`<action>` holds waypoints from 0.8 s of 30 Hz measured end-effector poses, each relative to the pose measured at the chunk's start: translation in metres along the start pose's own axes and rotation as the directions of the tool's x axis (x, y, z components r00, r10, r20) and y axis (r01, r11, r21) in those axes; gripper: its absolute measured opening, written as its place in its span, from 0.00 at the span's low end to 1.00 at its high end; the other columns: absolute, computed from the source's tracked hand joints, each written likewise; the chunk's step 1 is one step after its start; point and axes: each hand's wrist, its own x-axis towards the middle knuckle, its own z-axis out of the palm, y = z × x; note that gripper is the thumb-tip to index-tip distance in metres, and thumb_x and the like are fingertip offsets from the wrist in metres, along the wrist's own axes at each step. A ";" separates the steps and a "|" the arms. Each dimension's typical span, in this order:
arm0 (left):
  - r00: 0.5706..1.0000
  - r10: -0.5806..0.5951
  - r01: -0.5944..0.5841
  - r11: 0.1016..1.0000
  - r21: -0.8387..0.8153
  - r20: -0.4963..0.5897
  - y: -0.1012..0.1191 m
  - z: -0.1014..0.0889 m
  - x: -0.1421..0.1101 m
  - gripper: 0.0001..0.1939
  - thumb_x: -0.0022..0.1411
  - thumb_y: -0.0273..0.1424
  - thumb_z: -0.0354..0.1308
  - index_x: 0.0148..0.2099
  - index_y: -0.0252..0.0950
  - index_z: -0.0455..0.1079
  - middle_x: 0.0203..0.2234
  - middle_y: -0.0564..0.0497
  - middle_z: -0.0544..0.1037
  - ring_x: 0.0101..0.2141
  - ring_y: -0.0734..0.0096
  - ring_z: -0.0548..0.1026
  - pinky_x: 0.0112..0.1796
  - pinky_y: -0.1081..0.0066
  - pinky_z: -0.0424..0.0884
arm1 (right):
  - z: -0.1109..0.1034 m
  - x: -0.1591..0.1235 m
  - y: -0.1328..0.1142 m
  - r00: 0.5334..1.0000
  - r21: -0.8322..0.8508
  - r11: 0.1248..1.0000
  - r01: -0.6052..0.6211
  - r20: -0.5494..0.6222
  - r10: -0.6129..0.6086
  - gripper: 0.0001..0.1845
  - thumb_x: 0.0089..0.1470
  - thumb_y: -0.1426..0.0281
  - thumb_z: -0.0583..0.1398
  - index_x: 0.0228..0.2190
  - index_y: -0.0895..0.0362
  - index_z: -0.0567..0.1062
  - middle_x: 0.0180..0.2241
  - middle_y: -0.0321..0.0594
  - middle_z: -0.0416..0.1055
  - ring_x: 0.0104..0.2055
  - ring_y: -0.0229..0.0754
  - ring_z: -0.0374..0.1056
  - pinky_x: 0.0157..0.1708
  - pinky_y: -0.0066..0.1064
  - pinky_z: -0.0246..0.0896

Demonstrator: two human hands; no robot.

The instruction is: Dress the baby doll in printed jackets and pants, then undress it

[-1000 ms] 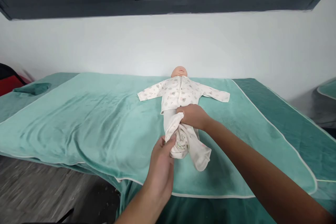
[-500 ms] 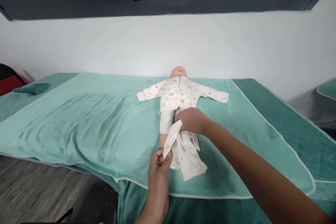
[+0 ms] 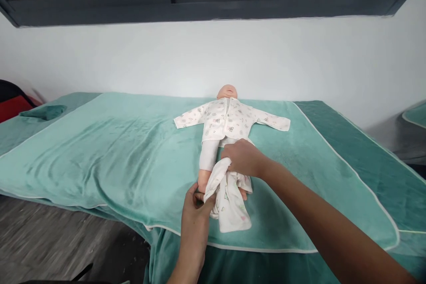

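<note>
A baby doll lies on its back, dressed in a white printed baby shirt with its sleeves spread. The leg on the left wears a white legging-like covering, with the lower leg and foot bare. White printed baby pants lie bunched over the other leg, whose foot partly shows. My right hand is closed on the upper part of the pants near the doll's thigh. My left hand pinches the edge of the pants by the bare foot, its fingers at the foot; the exact contact is partly hidden.
A light green blanket with pale piping covers the bed, over a darker green cover. A small green pillow lies at the far left beside a red and black object. Behind the bed stands a white wall below a dark window frame.
My left hand has moved slightly left and up to the bare foot with the pants' edge. The bare leg has shifted left, and the loose pants have swung left, showing the other foot.
</note>
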 end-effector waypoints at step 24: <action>0.900 -0.046 0.145 0.969 -0.199 0.433 0.018 0.000 0.035 0.26 0.57 0.49 0.65 0.48 0.34 0.79 0.37 0.44 0.84 0.40 0.58 0.80 0.44 0.65 0.72 | 0.011 -0.003 0.007 0.996 0.582 0.809 0.081 -0.084 -0.039 0.11 0.58 0.60 0.59 0.33 0.54 0.76 0.38 0.36 0.78 0.43 0.45 0.70 0.55 0.42 0.49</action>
